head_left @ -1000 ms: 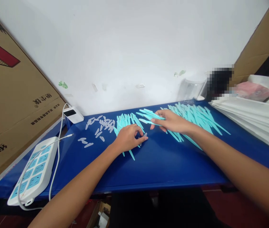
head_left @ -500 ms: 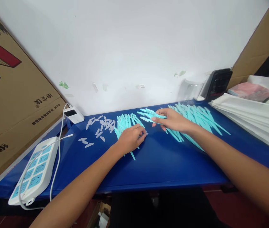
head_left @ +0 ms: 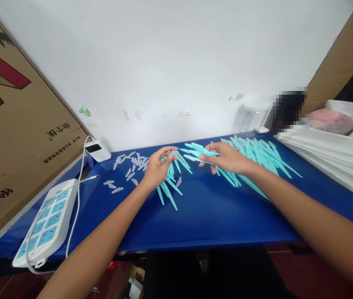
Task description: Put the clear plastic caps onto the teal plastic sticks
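Observation:
My right hand (head_left: 218,158) is closed round a small fan of turquoise eyebrow razors (head_left: 196,151), their blade ends pointing left. Just left of them, my left hand (head_left: 162,164) hovers over a pile of similar razors (head_left: 171,182), thumb and forefinger apart; nothing plainly shows between them. One clear blade cap (head_left: 178,182) lies on the table beside that pile. More clear caps (head_left: 129,173) are scattered to the left, partly hidden by my left hand. Beyond my right wrist spreads a larger heap of turquoise razors (head_left: 262,155).
A power strip (head_left: 47,222) with a white cable and a small white device (head_left: 97,150) occupy the left of the blue table (head_left: 213,224). Against the wall stands a clear jar (head_left: 254,116). Stacked white trays (head_left: 329,153) are at right, a cardboard box (head_left: 23,120) at left.
My left hand has lifted up and left from the table, its fingers opening, and a clear cap now lies by the near pile. My right hand holds almost the same position with the razors.

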{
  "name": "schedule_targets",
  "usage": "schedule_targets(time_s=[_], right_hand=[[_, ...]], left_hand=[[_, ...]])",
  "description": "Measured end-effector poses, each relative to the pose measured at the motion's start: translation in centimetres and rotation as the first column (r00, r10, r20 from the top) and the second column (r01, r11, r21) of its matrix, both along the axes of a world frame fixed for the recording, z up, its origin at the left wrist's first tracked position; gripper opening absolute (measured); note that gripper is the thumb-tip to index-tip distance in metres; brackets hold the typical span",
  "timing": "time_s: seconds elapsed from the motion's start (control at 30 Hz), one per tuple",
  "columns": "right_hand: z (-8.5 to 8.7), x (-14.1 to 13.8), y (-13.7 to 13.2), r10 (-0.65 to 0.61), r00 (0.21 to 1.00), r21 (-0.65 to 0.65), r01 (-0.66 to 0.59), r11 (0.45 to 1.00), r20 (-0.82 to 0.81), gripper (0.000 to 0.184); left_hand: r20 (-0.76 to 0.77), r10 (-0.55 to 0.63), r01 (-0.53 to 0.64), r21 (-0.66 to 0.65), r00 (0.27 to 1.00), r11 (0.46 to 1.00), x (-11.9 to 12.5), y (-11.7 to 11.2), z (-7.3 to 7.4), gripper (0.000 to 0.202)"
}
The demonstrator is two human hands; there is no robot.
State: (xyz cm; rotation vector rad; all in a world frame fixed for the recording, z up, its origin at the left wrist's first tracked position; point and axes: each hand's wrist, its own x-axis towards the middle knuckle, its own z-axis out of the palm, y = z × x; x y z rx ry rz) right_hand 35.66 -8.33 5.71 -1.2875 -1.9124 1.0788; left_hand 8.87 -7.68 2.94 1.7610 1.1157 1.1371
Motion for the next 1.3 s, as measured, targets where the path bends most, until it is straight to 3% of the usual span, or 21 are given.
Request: schedule_targets(time_s=[0.1, 0.2, 0.4, 0.63, 1.0, 1.3], right_hand=[[0.0, -0.1, -0.1, 0.028, 1.000, 0.002, -0.028, 1.000, -0.001, 0.043], [-0.1, -0.1, -0.1, 0.049, 0.999, 0.003, -0.049, 0.999, -0.008, 0.040], [0.0, -0.5, -0.6, 0.074, 0.997, -0.016, -0.074, 0.997, -0.015, 0.032], [0.1, -0.6, -0.6, 0.062, 0.998, -0.008, -0.062, 0.998, -0.022, 0.035], [0.4, -0.1, -0.3, 0.056, 0.998, -0.036, -0.056, 0.998, -0.001, 0.027], [0.5, 0.0, -0.2, 0.085, 0.996, -0.027, -0.084, 0.996, 0.010, 0.020]], left_hand=[[0.106, 0.022, -0.015, -0.067, 0.994, 0.998, 0.1, 0.2, -0.2, 0.044], [0.135, 0.032, -0.025, -0.054, 0.990, 0.998, 0.6, -0.2, 0.0, 0.042], [0.050, 0.071, -0.076, 0.105, 0.996, 0.992, 1.0, -0.9, 0.6, 0.034], [0.029, 0.075, -0.077, 0.082, 0.997, 0.994, 0.8, -0.5, 0.1, 0.030], [-0.163, 0.099, -0.061, 0.221, 0.982, 0.973, 0.4, -0.9, 0.4, 0.030], [-0.074, 0.067, -0.060, 0.100, 0.995, 0.993, 0.1, -0.3, 0.1, 0.037]])
